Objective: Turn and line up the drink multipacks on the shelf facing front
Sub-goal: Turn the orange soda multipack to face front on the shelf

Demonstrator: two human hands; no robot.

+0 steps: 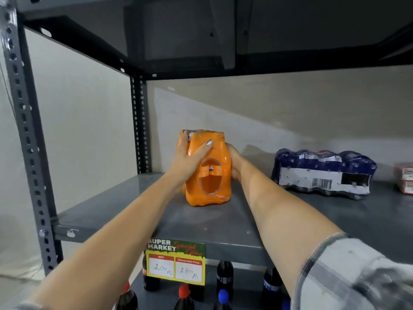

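An orange shrink-wrapped multipack [209, 186] stands on the grey metal shelf [223, 220], its narrow end with the wrap opening towards me. My left hand [190, 158] grips its upper left side, fingers spread over the top front. My right hand [234, 164] presses on its right side, partly hidden behind the pack. A dark blue multipack [324, 173] lies on its side further right, its white barcode label facing me. At the far right edge sits part of a pinkish-red pack [404, 180].
A perforated upright post [26, 142] stands at the left, another [139, 126] at the back corner. A shelf board [201, 36] hangs overhead. A price tag [176, 262] hangs on the shelf's front edge. Several dark bottles [224, 280] stand on the level below.
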